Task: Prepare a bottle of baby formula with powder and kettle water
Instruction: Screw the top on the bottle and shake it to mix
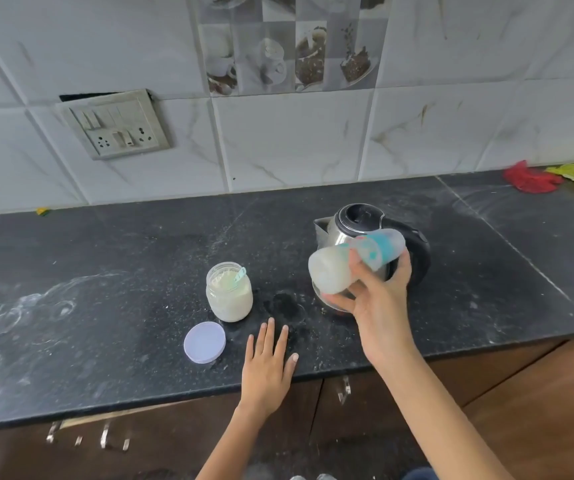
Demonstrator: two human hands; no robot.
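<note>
My right hand (379, 296) grips a baby bottle (334, 268) lifted off the counter and tipped on its side, its base toward me and its teal collar and cap (382, 247) pointing away to the right; the bottle looks blurred and holds milky liquid. Just behind it stands a steel kettle (351, 223) with a black lid and handle. My left hand (268, 362) rests flat on the black counter (105, 306), fingers straight. An open glass jar of white powder (229, 292) with a teal scoop in it stands to the left. Its lilac lid (204, 342) lies beside my left hand.
Powder dust streaks the counter at the left. Red and yellow cloths (534, 178) lie at the back right corner. A switch and socket plate (116, 124) hangs on the tiled wall. Brown cabinet doors with metal handles (344, 389) sit below the counter edge.
</note>
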